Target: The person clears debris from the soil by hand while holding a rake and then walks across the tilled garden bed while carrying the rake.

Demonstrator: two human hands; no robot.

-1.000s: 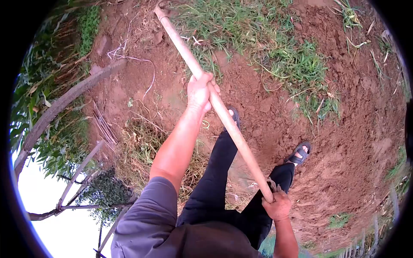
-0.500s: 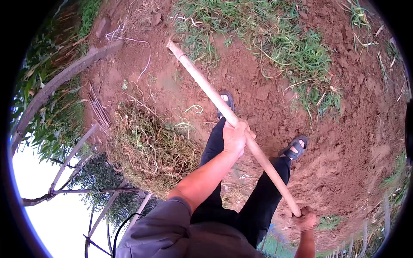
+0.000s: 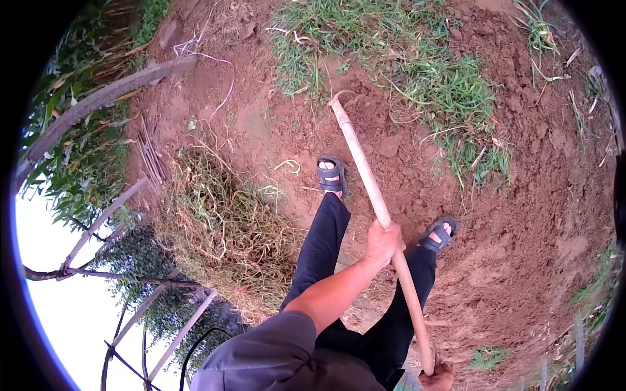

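Note:
A hoe with a long pale wooden handle (image 3: 366, 171) runs from the upper middle of the view down to the lower right. My left hand (image 3: 383, 242) is closed around the middle of the handle. Near the handle's lower end, my right hand (image 3: 437, 378) grips it, partly cut off by the view's edge. At the far end, a thin curved piece (image 3: 345, 93) shows close to the loose soil beside the grass; the rest of the head is hard to make out. The handle passes between my left sandal (image 3: 331, 174) and my right sandal (image 3: 438, 233).
Green grass (image 3: 450, 85) grows ahead of bare reddish soil (image 3: 521, 254). A heap of dry pulled weeds (image 3: 225, 221) lies to my left. Beyond it are thin sticks (image 3: 151, 156), a curved wooden pole (image 3: 104, 98) and a pole frame (image 3: 140, 279). A pale string (image 3: 228, 85) lies on the ground.
The hoe's far end has swung right and nearer to me, so the handle stands steeper in view. Both hands have moved lower with it, the left rightward, the right slightly leftward.

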